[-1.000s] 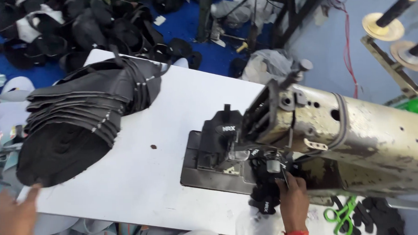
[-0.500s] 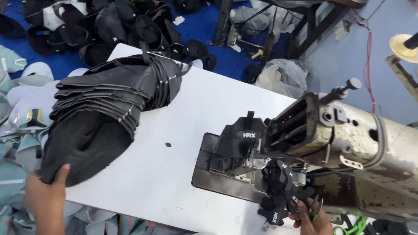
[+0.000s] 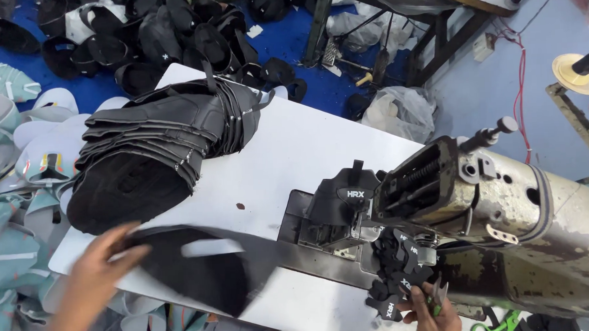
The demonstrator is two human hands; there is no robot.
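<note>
Step in hand, feeding the sewing machine [image 3: 505, 204]: my left hand [image 3: 93, 283] grips one black shoe piece [image 3: 200, 263] on the tabletop [image 3: 294, 152], my right hand [image 3: 433, 314] pinches green snips [image 3: 436, 301]; next, likely seat it under the needle.

Black shoe upper [image 3: 200, 267], blurred, lower left. Black stack [image 3: 150, 151] on a white table [image 3: 294, 152]. Cream, rust-speckled sewing machine [image 3: 505, 223] at right. Blue floor [image 3: 283, 35], upper frame. Teal-and-white pieces [image 3: 15, 214], left edge.

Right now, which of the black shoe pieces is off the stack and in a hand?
The blurred black piece at the table's near edge, under the left hand. The others sit fanned in the stack further back, untouched.
</note>
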